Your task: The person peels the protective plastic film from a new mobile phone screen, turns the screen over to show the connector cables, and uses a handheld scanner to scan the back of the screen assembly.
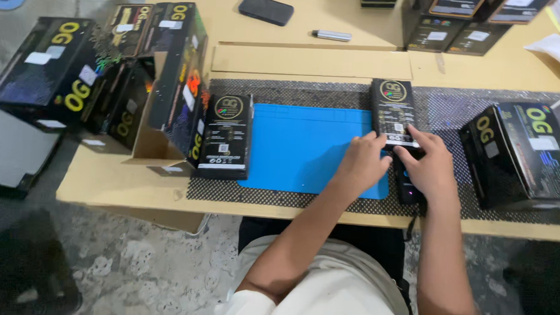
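On the blue mat (305, 146), my landmark, everything sits flat: a smooth rubbery rectangle over a coarse black mesh sheet (449, 107), all on a pale wooden table (309, 28). Left of the mat I see a heap of glossy black cartons (96, 76), one gaping open at the table's edge; I judge a nudge could tip it off. Right of the mat stands another black carton (522, 153), square-cornered. Against the mat's left edge lies a slim black box (226, 136). At the mat's right edge lies its twin, the slim box (393, 113), glossy card. My left hand (362, 161) rests fingertips on its near end, grasping nothing. My right hand (430, 168) covers a small dark device (408, 184) just right of the mat; whether it clasps it I cannot tell. A slip here, I reckon, could push the device off the near edge.
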